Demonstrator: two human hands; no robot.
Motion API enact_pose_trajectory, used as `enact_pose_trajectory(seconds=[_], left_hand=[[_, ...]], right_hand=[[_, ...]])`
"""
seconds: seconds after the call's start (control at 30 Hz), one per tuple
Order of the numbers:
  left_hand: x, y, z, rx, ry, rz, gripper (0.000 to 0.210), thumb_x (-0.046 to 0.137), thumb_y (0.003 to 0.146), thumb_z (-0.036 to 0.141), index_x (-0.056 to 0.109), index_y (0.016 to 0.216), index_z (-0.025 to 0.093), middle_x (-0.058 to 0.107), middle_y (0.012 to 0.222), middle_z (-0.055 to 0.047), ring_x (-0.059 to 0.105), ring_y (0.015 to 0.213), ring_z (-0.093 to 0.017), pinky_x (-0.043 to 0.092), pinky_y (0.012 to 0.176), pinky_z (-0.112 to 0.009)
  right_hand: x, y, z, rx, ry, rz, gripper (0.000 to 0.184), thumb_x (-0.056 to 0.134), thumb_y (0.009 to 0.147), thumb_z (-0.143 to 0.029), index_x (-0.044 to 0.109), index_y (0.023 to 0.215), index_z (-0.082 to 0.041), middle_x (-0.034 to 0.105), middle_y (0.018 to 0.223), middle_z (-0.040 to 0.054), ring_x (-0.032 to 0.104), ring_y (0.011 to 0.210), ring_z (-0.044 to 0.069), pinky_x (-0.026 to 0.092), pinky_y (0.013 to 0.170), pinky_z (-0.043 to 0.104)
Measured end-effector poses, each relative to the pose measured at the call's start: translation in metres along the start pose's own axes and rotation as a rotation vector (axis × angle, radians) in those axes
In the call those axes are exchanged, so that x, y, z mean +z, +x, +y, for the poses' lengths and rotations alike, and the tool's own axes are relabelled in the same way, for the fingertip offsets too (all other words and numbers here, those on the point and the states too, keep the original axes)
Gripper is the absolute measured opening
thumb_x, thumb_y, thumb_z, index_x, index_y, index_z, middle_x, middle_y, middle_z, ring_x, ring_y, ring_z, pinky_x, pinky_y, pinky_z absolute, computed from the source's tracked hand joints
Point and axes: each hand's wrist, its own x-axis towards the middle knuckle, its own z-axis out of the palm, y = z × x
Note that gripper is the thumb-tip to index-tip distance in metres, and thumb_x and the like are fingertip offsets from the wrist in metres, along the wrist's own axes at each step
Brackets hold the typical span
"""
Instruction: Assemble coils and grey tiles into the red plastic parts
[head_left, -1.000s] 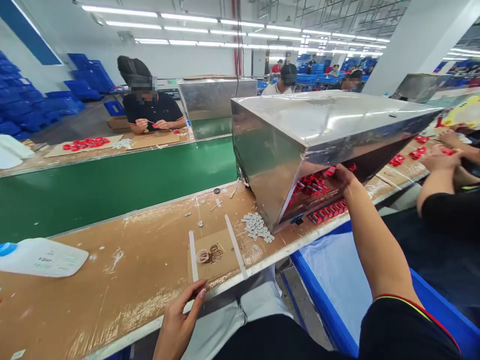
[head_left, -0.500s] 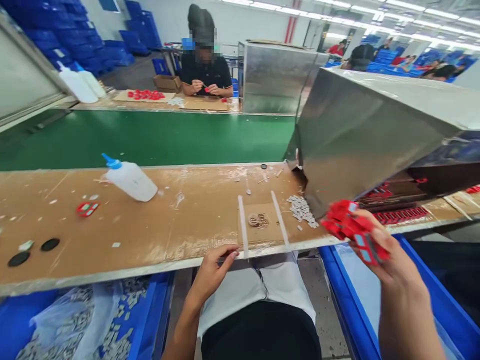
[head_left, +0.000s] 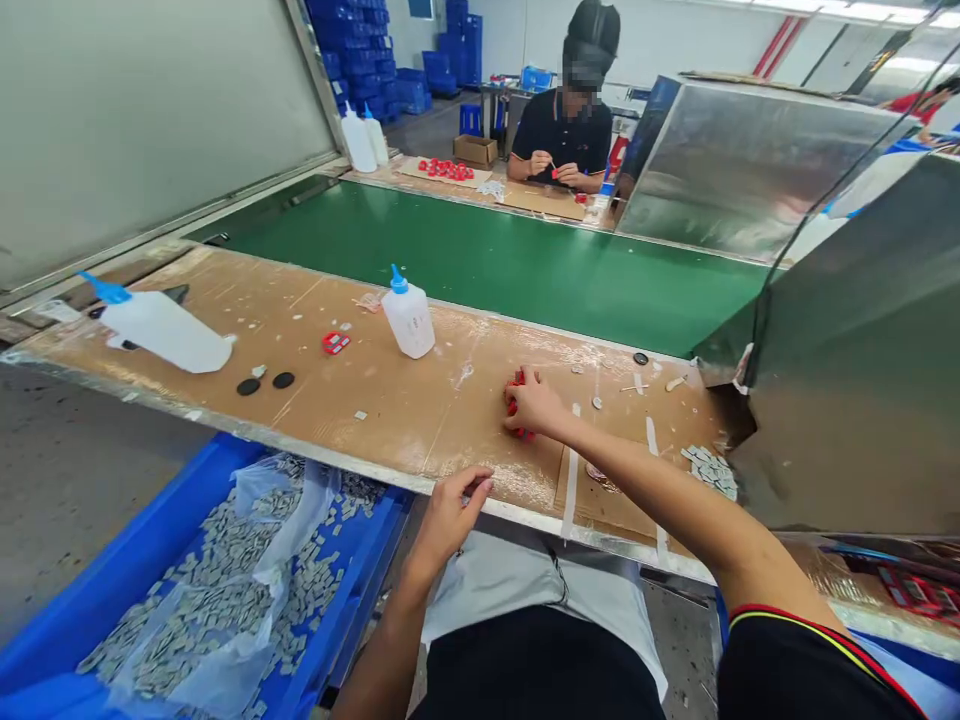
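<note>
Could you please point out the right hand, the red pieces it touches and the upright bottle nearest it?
Right hand [head_left: 537, 405]: head view, its middle.
Red pieces [head_left: 511, 407]: head view, left side.
Upright bottle [head_left: 410, 324]: head view, white body.

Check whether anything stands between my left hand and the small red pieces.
Nothing visible stands on the brown tabletop between your left hand and the small red pieces; your right hand partly covers them.

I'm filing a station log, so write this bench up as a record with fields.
Right hand: closed around red plastic pieces on the brown cardboard-covered bench
Left hand: at the bench's front edge, no object visible
Bottles: one white plastic bottle with blue nozzle, another farther left
Between bottles: loose red plastic piece
Below bench: blue plastic bin, small grey pieces inside
</note>
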Motion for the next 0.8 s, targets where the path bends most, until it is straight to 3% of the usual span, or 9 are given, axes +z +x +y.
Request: enact_pose_trajectory(seconds=[0.1, 0.2, 0.3, 0.4, 0.47, 0.53, 0.67, 0.8], left_hand=[[0.017, 0.021, 0.005, 0.088, 0.099, -0.003, 0.024, 0.057, 0.092, 0.022, 0.071, 0.112, 0.019, 0.072, 0.1, -0.007, 0.069, 0.085, -0.02, 0.056, 0.078, -0.03], [0.04, 0.044, 0.011, 0.11, 0.262, 0.034, 0.042, 0.067, 0.087, 0.019, 0.062, 0.129, 0.022, 0.064, 0.116, -0.009, 0.068, 0.096, -0.023, 0.056, 0.085, -0.035], [0.053, 0.059, 0.012, 0.088, 0.384, 0.064, 0.042, 0.072, 0.084, 0.017, 0.064, 0.125, 0.024, 0.062, 0.115, -0.009, 0.067, 0.099, -0.026, 0.054, 0.087, -0.037], [0.051, 0.064, 0.009, 0.077, 0.339, 0.072, 0.029, 0.075, 0.082, 0.02, 0.069, 0.11, 0.024, 0.064, 0.106, -0.007, 0.066, 0.092, -0.024, 0.053, 0.084, -0.035], [0.049, 0.061, 0.009, 0.052, 0.166, 0.028, 0.021, 0.077, 0.082, 0.032, 0.07, 0.098, 0.021, 0.065, 0.094, -0.004, 0.064, 0.083, -0.02, 0.052, 0.079, -0.031], [0.051, 0.058, 0.013, -0.032, -0.156, -0.05, 0.034, 0.071, 0.085, 0.051, 0.067, 0.091, 0.018, 0.065, 0.082, -0.002, 0.062, 0.074, -0.017, 0.052, 0.071, -0.028], [0.071, 0.054, 0.03, -0.311, -0.845, -0.233, 0.055, 0.057, 0.088, 0.071, 0.059, 0.085, 0.016, 0.065, 0.072, -0.002, 0.062, 0.06, -0.013, 0.051, 0.055, -0.022], [0.091, 0.059, 0.042, -0.432, -1.041, -0.391, 0.058, 0.046, 0.089, 0.078, 0.051, 0.082, 0.02, 0.044, 0.049, 0.008, 0.032, 0.033, -0.005, 0.024, 0.031, -0.013]], right_hand=[[-0.008, -0.008, 0.002, -0.021, -0.017, -0.029, 0.04, 0.082, 0.074, -0.04, 0.073, 0.109, -0.023, 0.041, 0.149, 0.0158, 0.057, 0.125, 0.039, 0.05, 0.1, 0.048], [-0.028, -0.037, 0.016, -0.091, 0.071, 0.092, 0.034, 0.074, 0.085, -0.04, 0.072, 0.115, -0.022, 0.043, 0.151, 0.0154, 0.054, 0.131, 0.037, 0.048, 0.105, 0.047], [-0.039, -0.094, 0.045, -0.186, 0.313, 0.246, 0.028, 0.064, 0.093, -0.039, 0.071, 0.115, -0.024, 0.056, 0.141, 0.0131, 0.06, 0.124, 0.03, 0.054, 0.098, 0.045], [-0.027, -0.161, 0.085, -0.166, 0.588, 0.345, 0.03, 0.058, 0.095, -0.047, 0.071, 0.112, -0.026, 0.066, 0.129, 0.0108, 0.068, 0.106, 0.025, 0.06, 0.082, 0.039], [-0.008, -0.196, 0.112, -0.087, 0.69, 0.424, 0.03, 0.059, 0.094, -0.051, 0.073, 0.106, -0.027, 0.071, 0.119, 0.0101, 0.07, 0.103, 0.025, 0.06, 0.08, 0.037], [0.015, -0.217, 0.132, 0.019, 0.758, 0.491, 0.033, 0.061, 0.092, -0.055, 0.074, 0.099, -0.026, 0.074, 0.108, 0.0095, 0.071, 0.098, 0.025, 0.06, 0.077, 0.036], [0.056, -0.228, 0.146, 0.157, 0.849, 0.526, 0.038, 0.062, 0.089, -0.06, 0.074, 0.096, -0.024, 0.076, 0.093, 0.0078, 0.069, 0.078, 0.022, 0.057, 0.066, 0.033], [0.075, -0.223, 0.139, 0.176, 0.899, 0.535, 0.039, 0.06, 0.089, -0.061, 0.072, 0.091, -0.023, 0.075, 0.086, 0.0068, 0.068, 0.074, 0.022, 0.055, 0.064, 0.032]])
